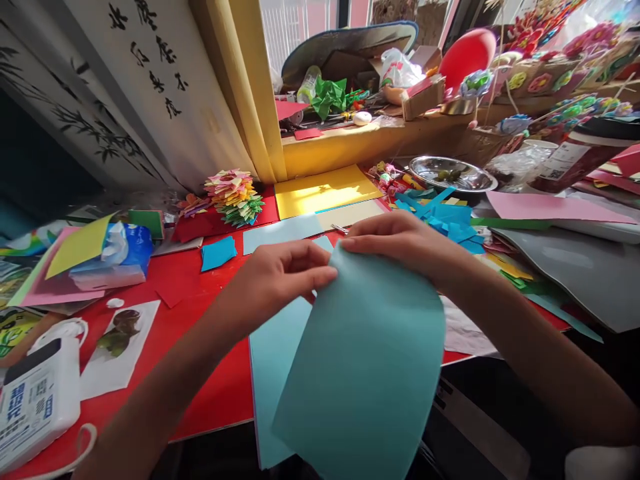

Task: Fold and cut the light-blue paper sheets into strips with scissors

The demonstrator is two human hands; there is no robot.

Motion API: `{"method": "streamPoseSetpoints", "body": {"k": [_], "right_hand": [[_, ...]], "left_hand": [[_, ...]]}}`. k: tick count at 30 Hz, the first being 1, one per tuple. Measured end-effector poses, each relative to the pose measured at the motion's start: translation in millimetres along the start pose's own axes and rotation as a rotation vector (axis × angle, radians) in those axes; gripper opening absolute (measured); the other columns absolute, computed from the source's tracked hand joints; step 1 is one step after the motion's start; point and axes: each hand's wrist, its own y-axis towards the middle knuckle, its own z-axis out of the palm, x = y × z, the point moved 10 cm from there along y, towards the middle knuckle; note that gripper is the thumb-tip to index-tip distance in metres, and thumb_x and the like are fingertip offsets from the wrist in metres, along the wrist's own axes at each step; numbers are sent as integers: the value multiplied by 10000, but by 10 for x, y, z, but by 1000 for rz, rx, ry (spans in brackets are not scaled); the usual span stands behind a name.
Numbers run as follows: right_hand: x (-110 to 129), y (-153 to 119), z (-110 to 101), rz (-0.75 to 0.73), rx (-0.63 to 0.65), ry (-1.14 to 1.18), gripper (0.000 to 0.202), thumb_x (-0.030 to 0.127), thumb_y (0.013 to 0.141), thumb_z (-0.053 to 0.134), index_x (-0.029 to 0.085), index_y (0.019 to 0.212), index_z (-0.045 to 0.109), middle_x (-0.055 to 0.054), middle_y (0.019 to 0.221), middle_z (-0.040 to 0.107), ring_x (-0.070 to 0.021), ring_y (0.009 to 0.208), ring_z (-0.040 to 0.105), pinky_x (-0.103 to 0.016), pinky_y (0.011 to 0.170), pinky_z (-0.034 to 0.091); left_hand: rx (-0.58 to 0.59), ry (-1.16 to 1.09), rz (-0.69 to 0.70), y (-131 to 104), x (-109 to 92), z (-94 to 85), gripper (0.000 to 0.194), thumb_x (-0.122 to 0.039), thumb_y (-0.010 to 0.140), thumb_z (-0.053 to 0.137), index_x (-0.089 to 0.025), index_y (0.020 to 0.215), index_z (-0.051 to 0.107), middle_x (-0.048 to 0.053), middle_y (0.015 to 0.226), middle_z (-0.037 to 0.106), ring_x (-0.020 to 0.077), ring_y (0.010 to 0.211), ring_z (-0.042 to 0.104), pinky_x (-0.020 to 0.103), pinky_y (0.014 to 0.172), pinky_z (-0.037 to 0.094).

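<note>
A large teal sheet of paper (365,360) hangs from both my hands over the front edge of the red table. My left hand (280,270) pinches its upper left edge between thumb and fingers. At the top corner, my right hand (395,240) grips the same sheet with thumb and fingers pressed together. The sheet curves at its right side. Beneath and to the left lies light blue paper (277,373), partly covered by the held sheet. A small pair of scissors (340,229) shows just behind my hands, mostly hidden.
Blue paper squares (219,253) lie at left of centre. Behind are a layered paper craft (234,193) and yellow paper (327,190). Blue paper strips (450,217) and a metal plate (420,167) are at right. A white power strip (40,393) sits front left.
</note>
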Motion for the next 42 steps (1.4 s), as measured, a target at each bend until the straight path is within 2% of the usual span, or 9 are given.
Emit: {"method": "streamPoseSetpoints", "body": {"k": [3, 6, 11, 15, 21, 27, 32, 37, 42], "right_hand": [[-439, 286, 92, 46, 39, 102, 300, 404, 766, 571, 145, 618, 542, 28, 546, 427, -68, 490, 399, -213, 447, 308], [-840, 414, 196, 53, 80, 55, 322, 445, 752, 553, 134, 671, 575, 15, 599, 442, -89, 561, 411, -226, 501, 315], [-1154, 408, 333, 69, 158, -123, 332, 445, 774, 509, 136, 765, 632, -3, 624, 505, -108, 574, 442, -238, 515, 315], [-1173, 391, 383, 38, 157, -170, 288, 400, 804, 481, 154, 774, 627, 2, 625, 519, -105, 574, 434, -234, 511, 303], [-1090, 399, 357, -50, 27, -106, 229, 388, 799, 510, 162, 786, 551, -14, 721, 555, -117, 646, 476, -235, 562, 353], [-1076, 373, 354, -31, -13, -206, 230, 400, 812, 500, 173, 801, 533, -19, 748, 582, -125, 664, 494, -236, 569, 353], [-1107, 379, 369, -15, -8, -315, 173, 324, 839, 459, 182, 748, 498, 10, 672, 526, -108, 603, 438, -222, 522, 311], [-1077, 395, 325, -40, -71, -381, 130, 280, 844, 444, 185, 761, 473, 12, 661, 518, -106, 588, 427, -224, 529, 306], [-1146, 406, 322, -31, -45, -319, 182, 353, 847, 448, 187, 789, 496, 1, 703, 548, -113, 617, 459, -221, 532, 324]], "left_hand": [[-72, -141, -254, 201, 670, 27, 195, -348, 733, 604, -162, 793, 602, 6, 780, 607, 118, 692, 550, 221, 557, 421], [-97, -251, -375, 305, 1189, 175, 225, -354, 689, 620, -173, 820, 593, -4, 813, 579, 107, 724, 519, 216, 593, 377], [-95, -337, -423, 286, 1571, 347, 202, -334, 673, 608, -172, 792, 587, -11, 771, 553, 100, 679, 505, 225, 601, 371], [-66, -377, -448, 253, 1658, 408, 192, -315, 664, 612, -169, 785, 584, -14, 760, 534, 91, 654, 491, 200, 550, 346], [-30, -368, -433, 263, 1631, 462, 148, -274, 678, 581, -161, 773, 593, -21, 719, 520, 77, 633, 488, 190, 549, 349], [-52, -349, -463, 244, 1635, 462, 214, -336, 673, 597, -154, 784, 612, -6, 719, 553, 90, 624, 508, 205, 552, 369], [-48, -357, -473, 236, 1633, 471, 236, -340, 655, 615, -150, 794, 616, 7, 718, 577, 108, 610, 523, 218, 544, 378], [-55, -372, -462, 245, 1644, 454, 203, -336, 669, 614, -150, 750, 598, -15, 645, 512, 81, 558, 469, 199, 505, 336], [-63, -368, -445, 240, 1644, 437, 190, -320, 672, 618, -148, 751, 605, -28, 630, 479, 60, 530, 420, 190, 488, 305]]}}
